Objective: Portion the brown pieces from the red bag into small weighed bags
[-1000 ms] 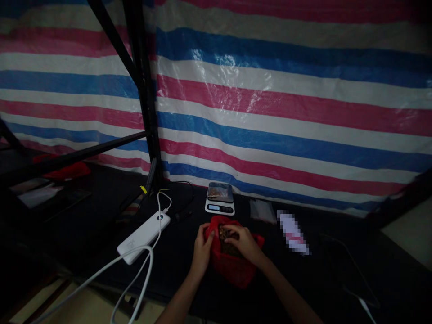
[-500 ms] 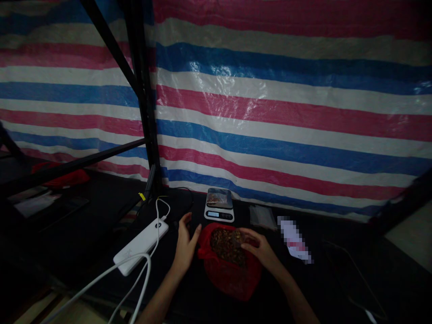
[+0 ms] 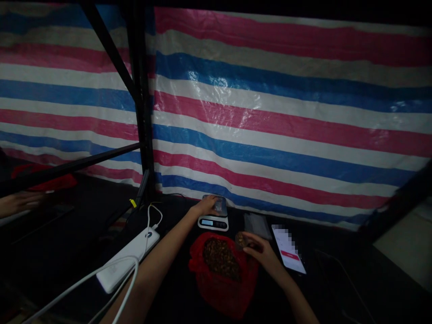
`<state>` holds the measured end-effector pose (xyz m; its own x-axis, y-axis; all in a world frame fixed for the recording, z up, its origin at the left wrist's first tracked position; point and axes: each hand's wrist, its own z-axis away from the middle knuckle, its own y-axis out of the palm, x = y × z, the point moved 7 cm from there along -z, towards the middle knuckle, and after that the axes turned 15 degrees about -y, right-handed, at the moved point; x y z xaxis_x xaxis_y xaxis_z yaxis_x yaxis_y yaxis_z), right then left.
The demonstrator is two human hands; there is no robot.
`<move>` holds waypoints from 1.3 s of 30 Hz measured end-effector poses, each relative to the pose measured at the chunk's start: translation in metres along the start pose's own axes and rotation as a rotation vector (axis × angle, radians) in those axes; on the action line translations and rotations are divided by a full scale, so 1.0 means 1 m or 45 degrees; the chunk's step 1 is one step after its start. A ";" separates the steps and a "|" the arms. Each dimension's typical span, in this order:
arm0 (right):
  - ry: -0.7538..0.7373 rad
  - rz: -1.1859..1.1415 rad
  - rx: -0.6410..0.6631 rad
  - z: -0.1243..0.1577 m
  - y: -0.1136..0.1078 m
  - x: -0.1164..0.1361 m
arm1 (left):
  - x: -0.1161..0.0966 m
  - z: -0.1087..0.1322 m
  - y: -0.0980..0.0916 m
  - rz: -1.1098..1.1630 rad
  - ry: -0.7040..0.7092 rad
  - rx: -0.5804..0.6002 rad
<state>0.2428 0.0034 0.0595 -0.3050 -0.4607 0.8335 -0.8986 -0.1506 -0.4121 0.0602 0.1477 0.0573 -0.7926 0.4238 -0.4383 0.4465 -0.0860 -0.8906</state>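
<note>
1. My left hand (image 3: 205, 206) stretches forward with its fingers over the plate of the digital scale (image 3: 213, 221). They hide the plate, so I cannot tell how far open the hand is or whether it has hold of anything.
2. My right hand (image 3: 261, 252) is curled, pinching one flat brown chunk (image 3: 240, 240) at the fingertips, just above the bag's rim.
3. Below and between my hands, a red plastic bag (image 3: 222, 292) sits open on the black bench (image 3: 337, 288), its crumpled mouth folded back around a heap of brown pieces (image 3: 219, 258). They look rough, dry and knobbly.
4. A firm pinch at the chunk's edge seems best, since its surface looks uneven. The scale's slick plate calls for a light touch, because leaning on it would probably upset the reading.
5. Left of my left forearm lies a white power bank (image 3: 128, 256) with a white cable (image 3: 101, 281). Beyond my right hand are a clear plastic packet (image 3: 257, 226) and a phone (image 3: 286, 249) with a blurred screen. Ahead hangs a striped tarpaulin (image 3: 270, 117). Far left is another person's hand (image 3: 18, 202).
</note>
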 end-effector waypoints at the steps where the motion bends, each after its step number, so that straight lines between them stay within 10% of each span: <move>1: 0.002 0.037 -0.002 -0.002 -0.004 -0.001 | 0.001 -0.003 0.002 0.010 -0.031 0.010; 14: -0.319 0.534 0.019 -0.109 -0.028 0.040 | -0.016 0.010 -0.010 1.413 -0.068 0.066; 26: -0.731 1.539 0.430 -0.135 0.009 0.082 | -0.022 0.015 -0.014 1.469 -0.115 0.056; 39: -0.980 1.834 0.630 -0.132 0.044 0.101 | -0.023 0.018 -0.015 1.413 -0.109 0.056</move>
<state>0.1303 0.0660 0.1744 -0.3774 -0.7193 -0.5832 0.1688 0.5658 -0.8071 0.0641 0.1230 0.0780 0.0103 0.0283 -0.9995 0.9116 -0.4111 -0.0022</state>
